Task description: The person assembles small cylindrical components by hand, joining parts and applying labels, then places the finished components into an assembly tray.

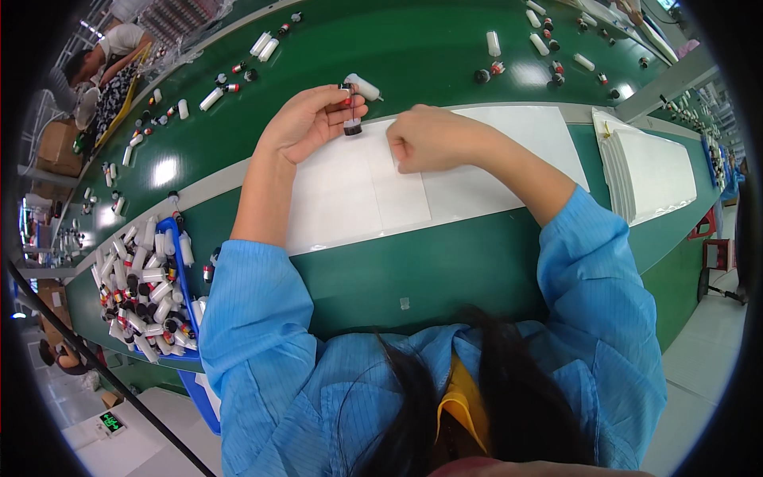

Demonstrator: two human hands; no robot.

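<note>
My left hand (311, 121) is raised over the far edge of the white sheets. Its thumb and fingers pinch a small red-and-black part (347, 95), and a black round cap (352, 127) hangs below it, seemingly on thin wires. Just beyond those fingertips lies a white cylinder (364, 86); I cannot tell whether it touches them. My right hand (433, 139) is closed, knuckles up, over the white sheets (501, 187) to the right of the cap. Anything inside its fingers is hidden.
A blue tray (191, 298) at left is heaped with white cylinders (147, 278) with black caps. More such parts lie scattered on the green belt (413, 56). A stack of white sheets (656, 179) sits at right beside a metal post (668, 83). A co-worker (103, 60) is at far left.
</note>
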